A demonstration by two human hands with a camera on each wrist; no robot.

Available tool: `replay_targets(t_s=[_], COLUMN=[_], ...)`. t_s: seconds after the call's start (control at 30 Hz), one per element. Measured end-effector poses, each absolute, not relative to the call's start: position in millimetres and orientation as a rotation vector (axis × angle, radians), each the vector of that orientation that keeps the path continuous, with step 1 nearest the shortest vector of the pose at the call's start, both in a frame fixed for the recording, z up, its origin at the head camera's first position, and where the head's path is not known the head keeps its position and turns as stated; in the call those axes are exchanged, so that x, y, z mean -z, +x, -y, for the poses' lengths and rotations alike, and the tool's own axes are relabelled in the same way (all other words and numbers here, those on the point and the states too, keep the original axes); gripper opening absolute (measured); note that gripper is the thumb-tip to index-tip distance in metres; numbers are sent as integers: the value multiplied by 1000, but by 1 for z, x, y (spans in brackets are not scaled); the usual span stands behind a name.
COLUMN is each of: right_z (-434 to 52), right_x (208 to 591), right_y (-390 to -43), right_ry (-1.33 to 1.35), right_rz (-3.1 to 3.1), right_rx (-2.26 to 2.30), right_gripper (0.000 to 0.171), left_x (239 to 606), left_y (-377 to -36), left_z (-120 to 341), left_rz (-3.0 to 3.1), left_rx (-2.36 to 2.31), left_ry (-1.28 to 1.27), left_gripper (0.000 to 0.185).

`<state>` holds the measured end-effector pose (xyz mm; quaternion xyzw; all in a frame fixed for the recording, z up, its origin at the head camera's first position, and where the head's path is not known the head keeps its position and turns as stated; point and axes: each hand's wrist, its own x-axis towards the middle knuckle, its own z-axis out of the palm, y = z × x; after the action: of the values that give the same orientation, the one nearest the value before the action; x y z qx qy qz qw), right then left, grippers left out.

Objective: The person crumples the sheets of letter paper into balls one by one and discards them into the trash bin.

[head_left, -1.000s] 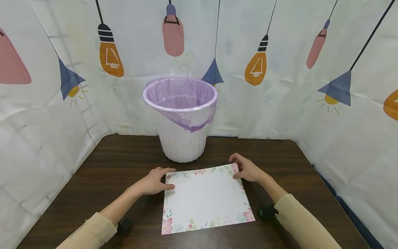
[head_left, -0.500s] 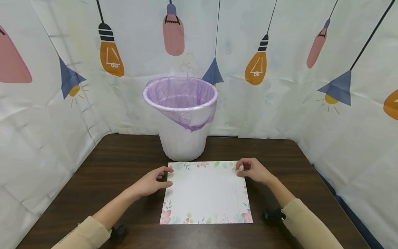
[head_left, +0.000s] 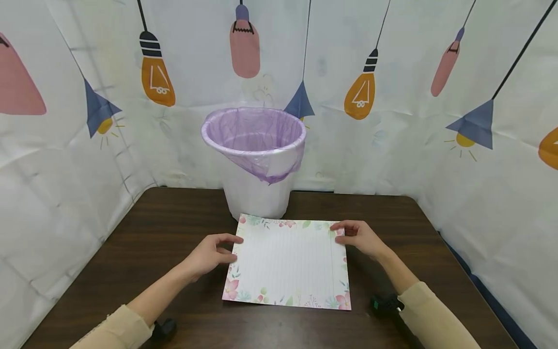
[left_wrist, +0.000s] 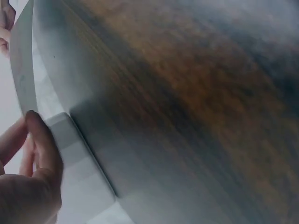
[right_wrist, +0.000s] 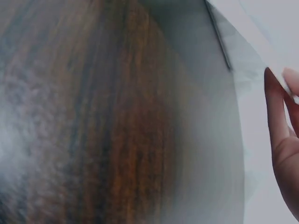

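Note:
A sheet of lined paper [head_left: 287,266] with a pink-and-green floral border is held in front of the person, over the dark table. The left hand [head_left: 211,254] pinches its left edge between thumb and fingers. At the upper right corner, the right hand [head_left: 359,237] pinches the sheet the same way. In the left wrist view the paper [left_wrist: 23,65] shows edge-on, lifted off the tabletop, with the left hand [left_wrist: 35,172] at its near edge. The right wrist view has the right hand [right_wrist: 285,135] pinching the paper's edge [right_wrist: 252,32].
Behind the sheet stands a white trash bin [head_left: 257,194] lined with a purple bag [head_left: 257,131]. The dark wood table [head_left: 165,213] reaches back to a white curtain [head_left: 183,145] printed with hanging lamps. Dark wrist devices sit below both sleeves.
The paper has turned slightly clockwise and its top edge has risen, now overlapping the bin's base in the head view. Both hands have moved with it, and the left now grips its edge.

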<state>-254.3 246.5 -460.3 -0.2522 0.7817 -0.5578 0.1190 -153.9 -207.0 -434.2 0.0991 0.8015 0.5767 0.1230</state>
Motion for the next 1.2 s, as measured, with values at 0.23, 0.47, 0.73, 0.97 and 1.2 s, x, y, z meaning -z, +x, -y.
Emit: replay_targets(t_s=[0.23,0.47,0.73,0.97,1.2], right_z=[-250,-248,-236,-217,-195], right_x=[458,455,447,438,428], right_y=[-255,-255,-251,-246,-239], right_ry=[-875,-972,-1082,-1163,-1188], right_rz=[-2025,-1740,-1574,-1502,-1503], right_rx=[1711,1767,1815,1884,1924], right_gripper=[46,57,60,59,57], left_x=[432,431,427,423,421], left_y=[-154,-154,-156,-161,-164], left_z=[208,206,192,174,157], left_rz=[-2308,-2212,-2075,-1972,-1846], left_rx=[-1756,-1837,-1896,-1959,-2111], left_ry=[360,495,672,776,786], left_gripper=[45,48,47,45,34])
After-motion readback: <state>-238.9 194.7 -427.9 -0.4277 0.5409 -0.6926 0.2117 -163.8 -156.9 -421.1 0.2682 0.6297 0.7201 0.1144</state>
